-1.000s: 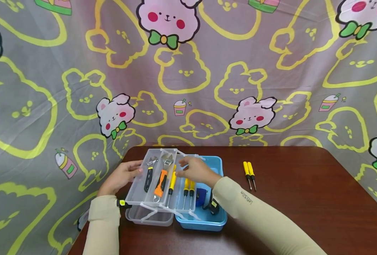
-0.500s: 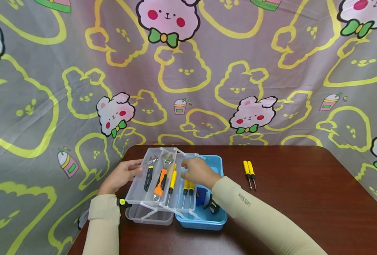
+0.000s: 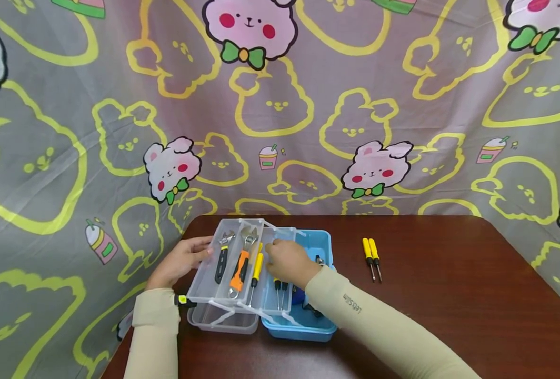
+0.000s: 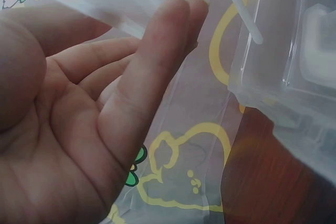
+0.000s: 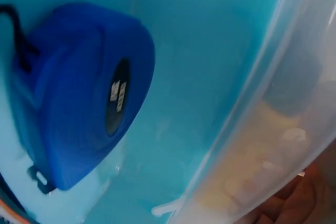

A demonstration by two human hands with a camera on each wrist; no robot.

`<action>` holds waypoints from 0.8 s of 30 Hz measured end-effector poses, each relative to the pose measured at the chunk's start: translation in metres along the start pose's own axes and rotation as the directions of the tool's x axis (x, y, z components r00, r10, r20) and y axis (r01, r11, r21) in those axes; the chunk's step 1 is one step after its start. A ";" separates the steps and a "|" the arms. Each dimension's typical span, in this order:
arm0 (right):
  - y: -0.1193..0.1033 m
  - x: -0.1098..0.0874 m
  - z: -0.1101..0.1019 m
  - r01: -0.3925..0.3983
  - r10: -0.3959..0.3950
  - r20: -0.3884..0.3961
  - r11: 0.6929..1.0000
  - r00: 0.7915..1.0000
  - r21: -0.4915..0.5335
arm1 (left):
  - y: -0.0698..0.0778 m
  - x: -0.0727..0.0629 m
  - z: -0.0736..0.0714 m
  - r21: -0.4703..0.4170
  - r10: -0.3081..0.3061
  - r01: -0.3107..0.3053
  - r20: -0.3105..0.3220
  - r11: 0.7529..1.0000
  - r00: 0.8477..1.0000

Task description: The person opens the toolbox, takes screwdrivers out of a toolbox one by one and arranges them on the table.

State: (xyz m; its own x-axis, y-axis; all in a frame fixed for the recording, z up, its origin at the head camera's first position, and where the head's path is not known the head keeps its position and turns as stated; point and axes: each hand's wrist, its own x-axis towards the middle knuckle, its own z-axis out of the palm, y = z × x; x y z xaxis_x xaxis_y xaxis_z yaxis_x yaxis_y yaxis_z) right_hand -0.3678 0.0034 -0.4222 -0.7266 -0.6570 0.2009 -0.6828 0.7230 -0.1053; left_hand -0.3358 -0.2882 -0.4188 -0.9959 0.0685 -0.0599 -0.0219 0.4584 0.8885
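A clear cantilever tray section stands raised on white links. My left hand touches its left wall with fairly straight fingers; the left wrist view shows the fingertips against the plastic. In it lie a black-handled adjustable wrench, an orange-handled adjustable wrench and, to their right, a screwdriver. My right hand reaches into the lower clear section, fingers curled on the yellow handles of two screwdrivers. The hand hides most of these handles; the shafts show below it.
Beneath is a light blue box holding a blue tape measure and a dark tool partly covered by my wrist. A clear lid sits left of it. Two yellow screwdrivers lie on the brown table. A patterned cloth hangs behind.
My right hand has come down and nearer, from above the tray onto the screwdriver handles. Their shafts now lie closer together. My left hand stays at the tray's left wall.
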 end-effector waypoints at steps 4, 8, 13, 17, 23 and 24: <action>-0.001 0.001 0.002 -0.020 0.020 0.023 1.000 1.000 0.009 | 0.001 0.001 -0.001 0.011 -0.004 0.004 0.001 1.000 1.000; -0.003 0.001 0.000 -0.041 0.040 0.047 0.998 0.998 0.037 | 0.003 0.001 -0.001 0.019 -0.006 0.006 -0.001 1.000 1.000; -0.004 0.000 -0.001 -0.061 0.056 0.047 0.993 0.997 0.102 | 0.004 0.001 -0.001 0.023 -0.009 0.009 -0.003 1.000 1.000; -0.005 -0.001 -0.003 -0.107 0.101 0.038 0.972 0.994 0.208 | 0.003 0.000 -0.001 0.023 -0.012 0.013 -0.005 1.000 1.000; -0.003 -0.002 -0.002 -0.166 0.171 0.013 0.935 0.985 0.313 | 0.000 0.000 -0.001 0.014 0.001 -0.001 0.005 1.000 1.000; -0.003 -0.002 -0.002 -0.171 0.178 0.009 0.927 0.984 0.335 | 0.000 0.000 -0.001 0.014 0.003 -0.003 0.006 1.000 1.000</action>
State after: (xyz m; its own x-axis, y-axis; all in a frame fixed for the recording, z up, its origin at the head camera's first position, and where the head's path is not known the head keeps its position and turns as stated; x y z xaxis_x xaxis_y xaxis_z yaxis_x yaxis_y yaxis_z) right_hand -0.3643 0.0026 -0.4203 -0.8374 -0.5195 0.1698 -0.5338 0.7107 -0.4583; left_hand -0.3362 -0.2896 -0.4186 -0.9954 0.0752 -0.0600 -0.0176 0.4706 0.8822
